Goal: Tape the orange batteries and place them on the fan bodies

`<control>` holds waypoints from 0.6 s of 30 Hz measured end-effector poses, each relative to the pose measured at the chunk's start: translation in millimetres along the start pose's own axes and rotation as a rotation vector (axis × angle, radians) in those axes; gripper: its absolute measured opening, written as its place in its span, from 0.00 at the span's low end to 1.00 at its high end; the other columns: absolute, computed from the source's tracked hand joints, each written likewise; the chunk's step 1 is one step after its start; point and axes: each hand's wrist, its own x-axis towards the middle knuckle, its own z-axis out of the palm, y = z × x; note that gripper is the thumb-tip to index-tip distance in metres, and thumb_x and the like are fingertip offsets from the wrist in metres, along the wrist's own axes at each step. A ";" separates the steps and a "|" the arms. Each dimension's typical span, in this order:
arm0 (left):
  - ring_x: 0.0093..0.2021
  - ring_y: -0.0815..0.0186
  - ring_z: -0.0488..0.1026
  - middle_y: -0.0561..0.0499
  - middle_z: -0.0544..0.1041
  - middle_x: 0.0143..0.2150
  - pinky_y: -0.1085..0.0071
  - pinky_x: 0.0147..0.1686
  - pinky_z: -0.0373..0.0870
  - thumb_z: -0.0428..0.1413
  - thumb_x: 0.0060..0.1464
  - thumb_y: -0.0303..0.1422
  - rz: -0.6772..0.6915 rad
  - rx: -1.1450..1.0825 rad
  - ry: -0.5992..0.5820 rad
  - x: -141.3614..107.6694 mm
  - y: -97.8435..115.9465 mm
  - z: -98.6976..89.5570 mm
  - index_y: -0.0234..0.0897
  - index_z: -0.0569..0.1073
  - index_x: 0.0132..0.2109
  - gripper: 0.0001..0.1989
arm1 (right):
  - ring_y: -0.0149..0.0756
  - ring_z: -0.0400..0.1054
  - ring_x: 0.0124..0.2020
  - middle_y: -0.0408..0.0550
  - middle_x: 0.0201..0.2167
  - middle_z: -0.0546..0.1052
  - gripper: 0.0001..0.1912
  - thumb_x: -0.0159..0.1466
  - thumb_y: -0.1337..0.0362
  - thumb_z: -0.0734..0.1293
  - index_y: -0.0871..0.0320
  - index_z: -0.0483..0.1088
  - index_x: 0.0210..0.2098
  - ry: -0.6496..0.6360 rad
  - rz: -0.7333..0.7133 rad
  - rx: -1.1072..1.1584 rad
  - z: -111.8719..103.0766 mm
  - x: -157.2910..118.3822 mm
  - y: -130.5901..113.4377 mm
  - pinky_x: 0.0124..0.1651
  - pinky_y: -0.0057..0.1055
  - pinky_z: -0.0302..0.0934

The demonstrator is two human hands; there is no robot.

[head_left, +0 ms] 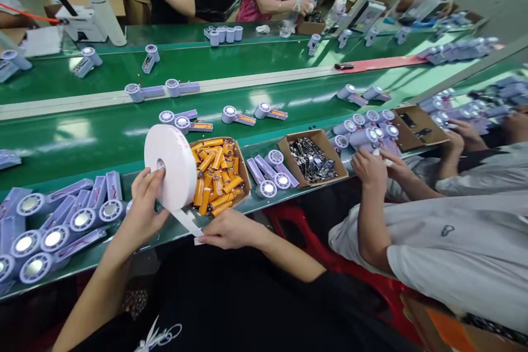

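Note:
My left hand (144, 206) is closed on a large roll of white tape (175, 168), holding it upright above the bench edge, with fingers at its core. From the roll's underside a strip of white tape (187, 222) runs down to my right hand (231, 229), which pinches the loose end. Just behind the roll is a cardboard box of orange wrapped batteries (220, 176) with wires, partly hidden by the roll. Several lavender fan housings (53, 237) with long open handles lie on the bench left of my left hand.
A green conveyor belt (74, 132) carries more lavender housings. To the right stand a few housings (269, 188) and a box of small dark circuit parts (313, 157). A co-worker's hands (371, 168) work beside me at right. Other people sit across the belt.

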 end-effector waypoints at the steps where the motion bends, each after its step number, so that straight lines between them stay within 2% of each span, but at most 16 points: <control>1: 0.75 0.39 0.65 0.39 0.71 0.70 0.39 0.71 0.71 0.61 0.65 0.32 -0.028 -0.003 0.003 -8.7 -5.3 -1.5 0.54 0.47 0.84 0.49 | 0.37 0.76 0.29 0.44 0.29 0.85 0.19 0.75 0.49 0.70 0.52 0.84 0.33 -0.063 -0.011 -0.087 -4.5 -0.1 3.2 0.34 0.31 0.64; 3: 0.73 0.40 0.67 0.39 0.72 0.69 0.39 0.70 0.72 0.62 0.64 0.33 -0.076 0.012 0.035 -23.6 -13.1 -1.7 0.55 0.50 0.84 0.48 | 0.39 0.79 0.33 0.46 0.33 0.87 0.14 0.74 0.51 0.72 0.52 0.86 0.40 -0.097 -0.018 -0.187 -24.5 0.5 12.6 0.37 0.31 0.66; 4: 0.72 0.39 0.68 0.39 0.73 0.68 0.38 0.70 0.72 0.63 0.64 0.33 -0.095 0.026 0.063 -29.1 -14.7 -0.9 0.55 0.51 0.83 0.48 | 0.40 0.81 0.37 0.47 0.37 0.88 0.13 0.75 0.52 0.72 0.52 0.86 0.45 -0.023 0.002 -0.215 -38.8 2.3 18.5 0.41 0.31 0.69; 6: 0.71 0.39 0.68 0.39 0.74 0.66 0.37 0.70 0.71 0.65 0.63 0.32 -0.114 0.053 0.123 -35.1 -13.3 2.0 0.55 0.52 0.83 0.49 | 0.44 0.82 0.51 0.52 0.51 0.89 0.14 0.77 0.58 0.69 0.53 0.84 0.56 0.247 0.068 -0.307 -71.0 10.5 31.6 0.56 0.37 0.72; 7: 0.71 0.39 0.68 0.39 0.74 0.65 0.37 0.70 0.71 0.65 0.63 0.32 -0.106 0.062 0.143 -35.7 -10.7 3.7 0.55 0.53 0.83 0.49 | 0.46 0.80 0.58 0.56 0.58 0.86 0.17 0.78 0.62 0.67 0.55 0.82 0.61 0.366 0.096 -0.378 -86.9 17.1 38.4 0.63 0.41 0.70; 8: 0.71 0.39 0.68 0.39 0.75 0.65 0.37 0.70 0.71 0.65 0.62 0.31 -0.092 0.068 0.152 -35.0 -7.5 5.3 0.54 0.53 0.83 0.49 | 0.49 0.76 0.64 0.58 0.63 0.84 0.19 0.77 0.66 0.65 0.57 0.80 0.64 0.428 0.108 -0.456 -101.4 24.7 45.0 0.69 0.46 0.66; 10: 0.71 0.39 0.67 0.39 0.76 0.65 0.37 0.70 0.70 0.65 0.62 0.28 -0.065 0.077 0.139 -31.7 -0.7 8.0 0.54 0.53 0.82 0.49 | 0.51 0.71 0.69 0.59 0.67 0.80 0.24 0.75 0.72 0.64 0.59 0.77 0.67 0.377 0.088 -0.589 -124.3 40.7 56.3 0.75 0.52 0.60; 12: 0.71 0.40 0.67 0.39 0.76 0.65 0.38 0.70 0.69 0.64 0.60 0.26 -0.056 0.080 0.103 -28.4 4.3 9.7 0.53 0.52 0.83 0.50 | 0.51 0.71 0.68 0.59 0.65 0.81 0.26 0.73 0.75 0.63 0.58 0.76 0.68 0.248 0.063 -0.670 -139.7 52.5 64.3 0.76 0.54 0.58; 14: 0.71 0.40 0.67 0.39 0.76 0.66 0.37 0.71 0.69 0.63 0.58 0.24 -0.064 0.082 0.077 -27.4 6.7 10.1 0.53 0.52 0.83 0.52 | 0.52 0.72 0.64 0.60 0.60 0.83 0.23 0.73 0.73 0.64 0.58 0.79 0.64 0.198 0.084 -0.698 -150.6 56.1 69.6 0.73 0.54 0.60; 16: 0.70 0.39 0.67 0.39 0.76 0.66 0.36 0.70 0.69 0.63 0.56 0.23 -0.073 0.086 0.070 -28.8 6.9 9.9 0.53 0.51 0.83 0.53 | 0.53 0.73 0.59 0.60 0.55 0.83 0.17 0.73 0.69 0.67 0.58 0.82 0.57 0.263 0.113 -0.604 -158.8 51.5 73.1 0.68 0.53 0.64; 18: 0.70 0.39 0.67 0.40 0.76 0.65 0.36 0.70 0.70 0.63 0.55 0.23 -0.080 0.090 0.073 -31.2 6.2 9.5 0.54 0.51 0.83 0.54 | 0.49 0.75 0.55 0.57 0.52 0.83 0.15 0.73 0.59 0.69 0.56 0.81 0.55 0.436 0.097 -0.323 -162.2 42.2 74.3 0.63 0.50 0.69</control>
